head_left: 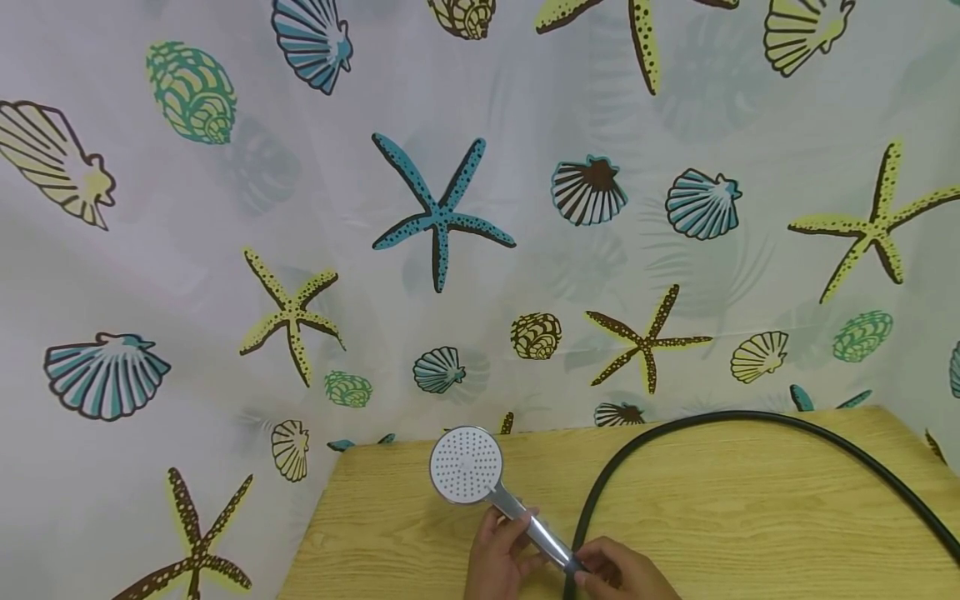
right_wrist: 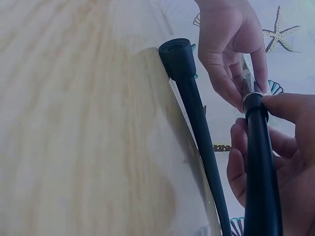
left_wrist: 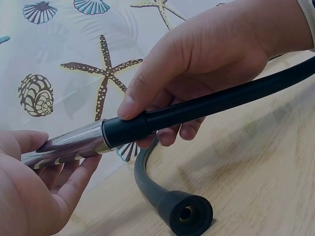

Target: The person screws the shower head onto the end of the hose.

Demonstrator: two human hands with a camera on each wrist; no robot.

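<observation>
A chrome shower head with a round, pale, dotted face is tilted up to the left in the head view. My left hand grips its shiny handle between thumb and fingers. With my right hand I pinch the black collar of a black hose, thumb on top and fingers beneath. Collar and handle end meet in one line; whether they are threaded together is hidden. The hose's other end, a wide black socket with a hole in it, hangs or lies beyond my hands.
A light wood-grain table lies beneath. Across its right side the hose arcs in a big loop. Behind and at the sides hangs a white curtain printed with starfish and shells.
</observation>
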